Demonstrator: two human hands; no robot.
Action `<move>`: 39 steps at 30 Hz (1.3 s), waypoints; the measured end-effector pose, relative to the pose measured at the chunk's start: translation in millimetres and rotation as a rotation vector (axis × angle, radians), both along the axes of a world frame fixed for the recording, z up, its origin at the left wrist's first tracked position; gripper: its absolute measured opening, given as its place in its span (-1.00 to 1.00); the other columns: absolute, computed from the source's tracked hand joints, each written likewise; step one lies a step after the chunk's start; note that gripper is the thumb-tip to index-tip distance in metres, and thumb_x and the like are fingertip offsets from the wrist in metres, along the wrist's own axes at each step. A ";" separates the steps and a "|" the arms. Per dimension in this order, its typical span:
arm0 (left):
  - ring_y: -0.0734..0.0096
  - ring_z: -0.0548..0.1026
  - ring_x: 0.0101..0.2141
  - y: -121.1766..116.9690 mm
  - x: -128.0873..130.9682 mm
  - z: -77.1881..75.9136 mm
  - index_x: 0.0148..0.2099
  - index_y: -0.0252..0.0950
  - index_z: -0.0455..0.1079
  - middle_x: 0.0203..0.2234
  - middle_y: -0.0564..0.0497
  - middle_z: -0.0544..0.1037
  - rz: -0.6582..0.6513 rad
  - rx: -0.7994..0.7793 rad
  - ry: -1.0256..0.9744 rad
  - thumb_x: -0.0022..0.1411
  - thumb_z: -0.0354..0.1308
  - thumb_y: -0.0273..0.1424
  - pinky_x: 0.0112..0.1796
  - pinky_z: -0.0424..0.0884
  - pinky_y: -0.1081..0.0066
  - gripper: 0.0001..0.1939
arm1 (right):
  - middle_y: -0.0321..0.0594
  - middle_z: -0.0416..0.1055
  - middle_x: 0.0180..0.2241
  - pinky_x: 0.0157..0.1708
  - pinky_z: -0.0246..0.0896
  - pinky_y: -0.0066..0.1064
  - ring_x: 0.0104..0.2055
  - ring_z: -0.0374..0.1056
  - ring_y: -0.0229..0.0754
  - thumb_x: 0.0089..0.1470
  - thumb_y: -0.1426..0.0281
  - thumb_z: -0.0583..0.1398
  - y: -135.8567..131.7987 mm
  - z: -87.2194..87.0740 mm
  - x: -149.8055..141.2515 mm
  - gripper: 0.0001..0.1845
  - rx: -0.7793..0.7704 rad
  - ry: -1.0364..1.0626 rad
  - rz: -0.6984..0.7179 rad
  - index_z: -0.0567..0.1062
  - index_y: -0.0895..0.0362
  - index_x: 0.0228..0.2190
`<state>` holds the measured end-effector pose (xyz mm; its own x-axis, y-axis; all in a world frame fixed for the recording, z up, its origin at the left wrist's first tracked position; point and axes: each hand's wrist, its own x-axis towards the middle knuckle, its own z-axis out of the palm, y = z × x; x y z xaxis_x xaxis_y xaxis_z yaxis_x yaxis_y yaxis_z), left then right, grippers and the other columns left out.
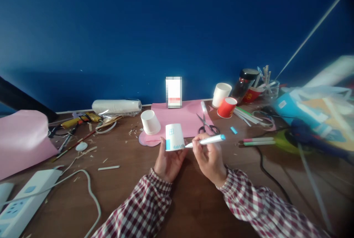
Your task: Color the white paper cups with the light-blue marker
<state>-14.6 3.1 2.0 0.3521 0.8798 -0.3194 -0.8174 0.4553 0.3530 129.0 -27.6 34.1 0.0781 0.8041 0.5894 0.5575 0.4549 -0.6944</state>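
Note:
A white paper cup (177, 134), upside down, rests in my left hand (167, 164), whose fingers are closed around its lower edge. Blue drawings mark the cup: a small window, a filled door shape and a row of grass-like strokes. My right hand (208, 157) grips a white marker with a blue end (207, 141), its tip at the cup's lower right beside the strokes. Just behind lie pink paper (182, 120), a second upturned white cup (150, 121) and black-handled scissors (205, 124). A small blue cap (233, 130) lies to the right.
Right of the paper stand a white cup (221, 95), a red cup (227, 107) and a dark jar (245, 83). Further right are markers (258, 141) and a blurred glue gun (301, 138). At left are wrapped cups (117, 106), a power strip (29, 193) and its cable.

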 end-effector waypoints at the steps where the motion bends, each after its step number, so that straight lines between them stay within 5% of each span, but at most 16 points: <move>1: 0.30 0.58 -0.20 0.0 0.2 0.5 -0.02 -0.38 0.45 -0.28 -0.13 0.62 0.003 -0.008 -0.001 0.36 -0.02 -0.07 -0.09 0.53 0.33 -0.53 | -0.26 0.36 -0.48 -0.46 0.22 -0.41 -0.49 0.29 -0.25 0.27 0.38 0.07 0.1 -1.0 -0.1 -0.84 -0.005 0.008 -0.005 0.39 0.12 -0.36; 10: 0.31 0.61 -0.28 -1.7 0.7 12.7 -0.08 -0.40 0.47 -0.34 -0.14 0.63 -0.029 -0.038 -0.001 0.41 -0.14 -0.07 -0.19 0.57 0.34 -0.47 | -0.34 0.33 -0.54 -0.45 0.24 -0.43 -0.50 0.29 -0.28 0.31 0.36 0.08 3.1 -3.2 -0.2 -0.79 0.001 0.289 -0.036 0.39 0.09 -0.39; 13: 0.27 0.61 -0.25 -1.8 0.1 12.6 -0.06 -0.41 0.47 -0.31 -0.17 0.63 -0.051 -0.025 0.012 0.36 -0.08 -0.01 -0.19 0.57 0.33 -0.44 | -0.36 0.35 -0.53 -0.43 0.26 -0.41 -0.50 0.30 -0.27 0.34 0.34 0.04 5.4 -2.5 1.0 -0.83 0.008 0.371 -0.030 0.41 0.08 -0.25; 16: 0.26 0.60 -0.24 -1.8 0.8 8.2 -0.03 -0.39 0.47 -0.26 -0.15 0.63 -0.047 0.004 0.057 0.32 0.00 0.01 -0.18 0.56 0.32 -0.44 | -0.30 0.44 -0.44 -0.33 0.34 -0.36 -0.40 0.39 -0.22 0.34 0.35 0.04 7.9 -3.5 1.8 -0.82 -0.014 0.340 0.006 0.39 0.07 -0.09; 24: 0.07 0.52 -0.03 -4.6 10.0 -11.6 0.10 -0.41 0.43 0.00 -0.27 0.54 0.042 0.197 0.218 0.18 0.18 0.04 -0.05 0.47 0.20 -0.33 | -0.16 0.48 -0.14 -0.13 0.40 -0.31 -0.10 0.44 -0.13 0.27 0.32 0.15 11.3 -1.6 2.7 -0.83 -0.079 0.230 0.041 0.41 0.04 -0.10; 30: 0.01 0.52 -0.04 -8.0 11.4 -8.4 0.05 -0.37 0.48 -0.07 -0.23 0.58 0.061 0.247 0.352 0.07 0.28 0.04 -0.02 0.44 0.11 -0.33 | -0.18 0.47 -0.11 -0.06 0.40 -0.25 -0.07 0.44 -0.13 0.28 0.30 0.15 17.3 -5.8 7.4 -0.81 -0.078 0.272 0.052 0.40 0.02 -0.08; 39: 0.15 0.52 -0.08 -9.6 10.2 -22.5 0.07 -0.29 0.46 -0.04 -0.17 0.56 0.066 0.460 0.454 0.24 0.18 -0.07 -0.07 0.45 0.22 -0.51 | -0.17 0.50 -0.13 -0.10 0.46 -0.27 -0.08 0.47 -0.12 0.24 0.25 0.18 18.5 -6.3 6.5 -0.78 -0.121 0.310 0.044 0.40 0.04 -0.10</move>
<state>-4.4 -6.5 -20.5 0.2113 0.9774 -0.0088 -0.5620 0.1289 0.8170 135.5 -9.1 27.8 0.2030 0.8731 0.4432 0.2929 0.3778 -0.8783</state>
